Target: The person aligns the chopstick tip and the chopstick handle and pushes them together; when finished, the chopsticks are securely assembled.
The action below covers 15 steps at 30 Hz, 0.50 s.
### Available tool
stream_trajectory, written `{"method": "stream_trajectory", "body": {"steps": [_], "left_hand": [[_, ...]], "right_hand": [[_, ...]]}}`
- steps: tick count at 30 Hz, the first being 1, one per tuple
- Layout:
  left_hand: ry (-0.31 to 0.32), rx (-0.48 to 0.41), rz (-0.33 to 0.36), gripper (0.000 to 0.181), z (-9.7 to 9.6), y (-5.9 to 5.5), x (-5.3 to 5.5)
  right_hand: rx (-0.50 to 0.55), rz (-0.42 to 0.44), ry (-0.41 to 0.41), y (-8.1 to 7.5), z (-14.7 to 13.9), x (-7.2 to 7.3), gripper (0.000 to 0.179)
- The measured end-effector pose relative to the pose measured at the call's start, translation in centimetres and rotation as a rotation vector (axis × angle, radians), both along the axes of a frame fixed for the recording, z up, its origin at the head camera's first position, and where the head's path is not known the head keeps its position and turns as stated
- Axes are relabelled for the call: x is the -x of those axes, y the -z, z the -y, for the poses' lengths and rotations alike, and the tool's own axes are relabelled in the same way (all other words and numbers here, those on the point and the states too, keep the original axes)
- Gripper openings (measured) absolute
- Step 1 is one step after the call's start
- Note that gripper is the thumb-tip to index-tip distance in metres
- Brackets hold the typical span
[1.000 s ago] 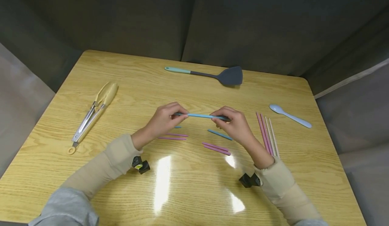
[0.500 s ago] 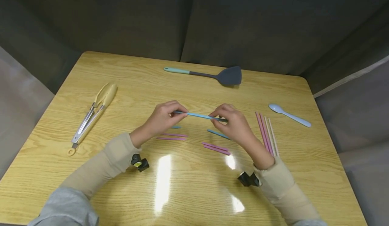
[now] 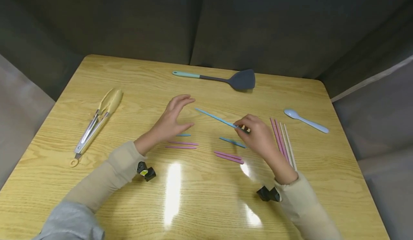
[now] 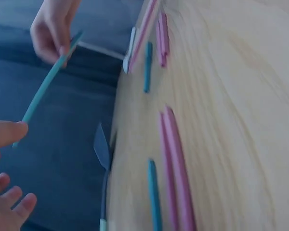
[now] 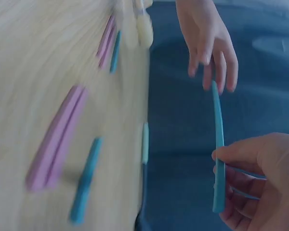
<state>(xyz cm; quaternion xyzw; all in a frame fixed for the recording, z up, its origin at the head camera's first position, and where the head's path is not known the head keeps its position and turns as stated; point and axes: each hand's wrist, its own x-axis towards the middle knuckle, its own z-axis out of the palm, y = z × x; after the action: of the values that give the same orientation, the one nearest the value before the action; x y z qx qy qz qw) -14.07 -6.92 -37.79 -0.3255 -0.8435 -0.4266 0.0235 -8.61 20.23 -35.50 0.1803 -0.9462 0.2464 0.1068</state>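
Note:
My right hand (image 3: 256, 134) pinches a blue chopstick (image 3: 215, 117) near its right end, between thumb and fingers. The chopstick slants up to the left above the table. Its far end points at my left hand (image 3: 171, 120), whose thumb and fingers are spread apart with nothing between them. In the right wrist view the chopstick (image 5: 218, 120) reaches toward the left fingertips. Beneath the hands lie short blue sticks, one on the right (image 3: 233, 142) and one on the left (image 3: 184, 135), the latter partly hidden. Pairs of short pink sticks lie on the right (image 3: 229, 157) and left (image 3: 182, 147).
Yellow-tipped tongs (image 3: 98, 121) lie at the left of the wooden table (image 3: 206, 204). A spatula (image 3: 242, 80) lies along the back. At the right are a light blue spoon (image 3: 306, 120), two long pink sticks (image 3: 279, 138) and two white sticks (image 3: 288, 143).
My left hand has let go of the chopstick, spread its fingers and moved slightly up and away. My right hand has shifted a little right, and the chopstick's left end has risen.

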Motion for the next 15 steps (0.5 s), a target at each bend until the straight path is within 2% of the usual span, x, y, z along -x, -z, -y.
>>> {"method": "stream_trajectory", "body": {"steps": [5,8,11,15], "left_hand": [[-0.078,0.114,0.127,0.063,1.1,1.3,1.0],[-0.100,0.194,0.200,0.060,1.6,2.3,1.4],[-0.112,0.250,0.221,0.058,2.1,3.2,1.5],[-0.114,0.299,0.200,0.055,2.5,4.0,1.6]], "right_hand": [[0.020,0.086,0.130,1.7,-3.1,-0.8,0.012],[0.008,0.144,0.211,2.8,-5.1,-1.6,0.015],[0.014,0.196,0.293,3.9,-6.8,-2.4,0.017],[-0.017,0.281,0.391,4.8,-8.4,-3.4,0.018]]}}
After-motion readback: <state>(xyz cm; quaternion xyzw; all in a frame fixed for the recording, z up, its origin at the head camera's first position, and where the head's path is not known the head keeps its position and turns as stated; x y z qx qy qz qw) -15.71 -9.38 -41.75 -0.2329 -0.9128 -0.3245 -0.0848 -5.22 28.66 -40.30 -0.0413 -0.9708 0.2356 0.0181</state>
